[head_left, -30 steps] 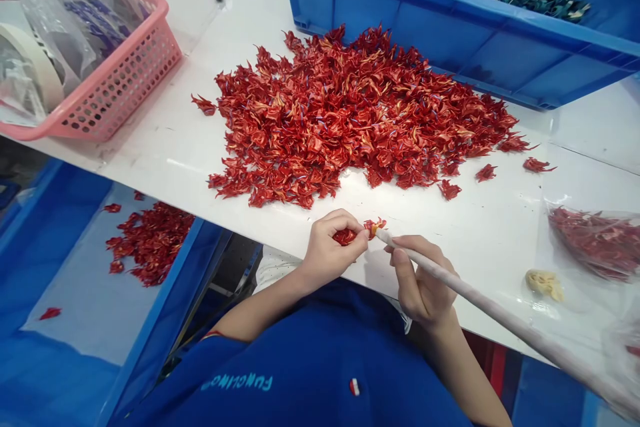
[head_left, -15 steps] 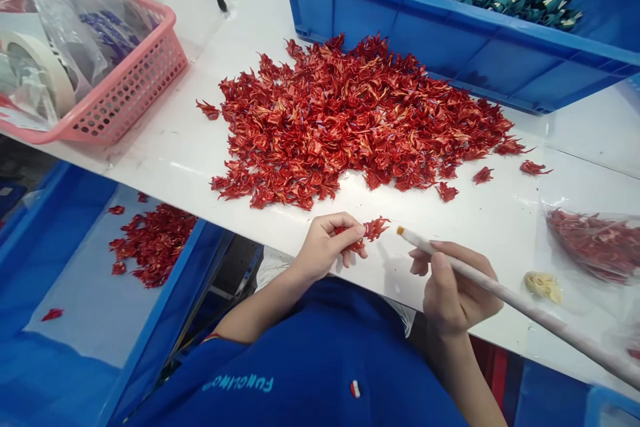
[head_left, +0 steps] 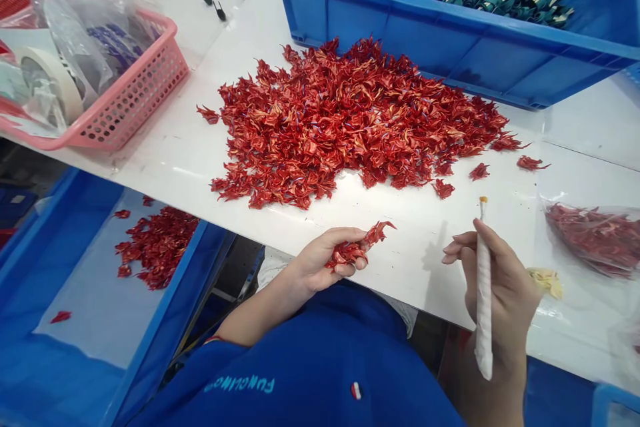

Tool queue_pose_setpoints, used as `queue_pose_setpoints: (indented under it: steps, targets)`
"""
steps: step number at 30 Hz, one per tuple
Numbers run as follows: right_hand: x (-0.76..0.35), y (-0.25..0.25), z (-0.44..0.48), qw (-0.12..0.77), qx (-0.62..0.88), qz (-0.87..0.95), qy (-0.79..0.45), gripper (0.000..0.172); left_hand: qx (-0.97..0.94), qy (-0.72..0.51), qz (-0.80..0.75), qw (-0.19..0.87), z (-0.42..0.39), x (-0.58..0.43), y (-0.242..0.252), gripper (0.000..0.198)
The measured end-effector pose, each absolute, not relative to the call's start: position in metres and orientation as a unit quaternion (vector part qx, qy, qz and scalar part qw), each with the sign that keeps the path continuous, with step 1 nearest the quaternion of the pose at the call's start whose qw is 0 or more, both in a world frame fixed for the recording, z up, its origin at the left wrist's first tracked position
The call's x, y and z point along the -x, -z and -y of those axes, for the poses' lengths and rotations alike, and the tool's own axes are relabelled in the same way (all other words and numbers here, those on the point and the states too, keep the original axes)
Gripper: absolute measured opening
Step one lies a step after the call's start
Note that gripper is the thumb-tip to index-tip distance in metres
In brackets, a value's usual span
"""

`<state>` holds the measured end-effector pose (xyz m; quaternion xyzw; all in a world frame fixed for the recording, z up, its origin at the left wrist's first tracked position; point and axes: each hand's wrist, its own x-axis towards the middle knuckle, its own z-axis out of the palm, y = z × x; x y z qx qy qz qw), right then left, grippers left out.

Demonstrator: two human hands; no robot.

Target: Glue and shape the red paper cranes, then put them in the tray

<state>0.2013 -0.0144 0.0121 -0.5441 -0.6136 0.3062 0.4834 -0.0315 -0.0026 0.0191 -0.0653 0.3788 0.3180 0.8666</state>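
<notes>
My left hand (head_left: 325,260) is curled around a red-and-gold folded ribbon flower (head_left: 353,248) at the table's front edge, and its pointed petals stick out past my fingers. My right hand (head_left: 495,273) lies well to the right, gripping a white wrapped stick (head_left: 483,293) upright. The stick has a small orange-yellow tip (head_left: 483,201) that touches nothing. A large heap of similar red flowers (head_left: 340,127) lies on the white table (head_left: 590,153), beyond both hands.
A blue plastic crate (head_left: 440,33) of dark green folded pieces stands at the back. A pink basket (head_left: 135,90) holds plastic bags and tape. A clear bag of red pieces (head_left: 593,240) lies at right. A blue bin (head_left: 120,280) below the table's left side holds more red pieces.
My right hand has moved right, and the stick has swung from slanting toward the flower to upright. My left hand has dropped slightly, with the flower still in it.
</notes>
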Motion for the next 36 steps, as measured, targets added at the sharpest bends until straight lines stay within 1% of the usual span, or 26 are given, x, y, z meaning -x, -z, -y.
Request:
queue_pose_setpoints:
  steps: [2, 5, 7, 8, 10, 13, 15, 17, 20, 22, 23, 25, 27, 29, 30, 32, 34, 36]
  targets:
    - [-0.211, -0.015, 0.014, 0.499, 0.534, 0.577, -0.365, 0.040, 0.088, -0.302, -0.367, 0.875, 0.002, 0.031, -0.019, 0.016]
    - [-0.225, -0.018, 0.011, 0.532, 0.515, 0.509, -0.438, 0.031, 0.100, -0.296, -0.344, 0.885, 0.003, 0.031, -0.018, 0.016]
    - [-0.232, -0.017, 0.010, 0.551, 0.514, 0.475, -0.454, 0.027, 0.095, -0.299, -0.336, 0.888, 0.004, 0.030, -0.017, 0.014]
    - [-0.234, -0.015, 0.010, 0.551, 0.529, 0.471, -0.441, 0.026, 0.089, -0.299, -0.335, 0.889, 0.005, 0.029, -0.016, 0.013]
    - [-0.238, -0.010, 0.011, 0.518, 0.597, 0.490, -0.367, 0.031, 0.074, -0.298, -0.340, 0.889, 0.005, 0.028, -0.015, 0.014]
    - [-0.241, 0.004, 0.014, 0.388, 0.706, 0.556, -0.204, 0.052, 0.043, -0.318, -0.367, 0.873, 0.006, 0.024, -0.014, 0.015]
    - [-0.241, 0.014, 0.016, 0.321, 0.728, 0.595, -0.112, 0.062, 0.014, -0.347, -0.390, 0.853, 0.007, 0.021, -0.013, 0.018]
    - [-0.242, 0.020, 0.018, 0.293, 0.719, 0.629, -0.041, 0.060, -0.022, -0.374, -0.414, 0.830, 0.009, 0.019, -0.012, 0.025]
    - [-0.242, 0.020, 0.020, 0.273, 0.696, 0.663, 0.017, 0.048, -0.075, -0.392, -0.447, 0.801, 0.011, 0.017, -0.013, 0.034]
    - [-0.236, 0.014, 0.022, 0.289, 0.690, 0.663, 0.031, 0.039, -0.108, -0.391, -0.461, 0.789, 0.012, 0.016, -0.015, 0.038]
    - [-0.231, 0.010, 0.023, 0.313, 0.683, 0.659, 0.022, 0.035, -0.125, -0.390, -0.464, 0.785, 0.013, 0.015, -0.016, 0.040]
    - [-0.216, 0.000, 0.026, 0.381, 0.654, 0.651, -0.057, 0.030, -0.159, -0.388, -0.468, 0.778, 0.014, 0.013, -0.019, 0.043]
    - [-0.196, -0.009, 0.029, 0.434, 0.590, 0.636, -0.243, 0.033, -0.193, -0.387, -0.472, 0.768, 0.016, 0.011, -0.021, 0.046]
    - [-0.178, -0.014, 0.031, 0.440, 0.515, 0.600, -0.426, 0.038, -0.234, -0.384, -0.472, 0.759, 0.019, 0.009, -0.022, 0.046]
    - [-0.170, -0.015, 0.030, 0.443, 0.480, 0.577, -0.490, 0.038, -0.256, -0.382, -0.469, 0.754, 0.021, 0.009, -0.023, 0.045]
    - [-0.160, -0.013, 0.029, 0.453, 0.430, 0.535, -0.570, 0.032, -0.297, -0.386, -0.461, 0.741, 0.024, 0.009, -0.024, 0.044]
    - [-0.155, -0.008, 0.028, 0.464, 0.407, 0.502, -0.605, 0.026, -0.327, -0.398, -0.463, 0.722, 0.027, 0.010, -0.025, 0.043]
    - [-0.153, -0.004, 0.027, 0.470, 0.403, 0.481, -0.621, 0.024, -0.347, -0.411, -0.474, 0.697, 0.029, 0.012, -0.025, 0.043]
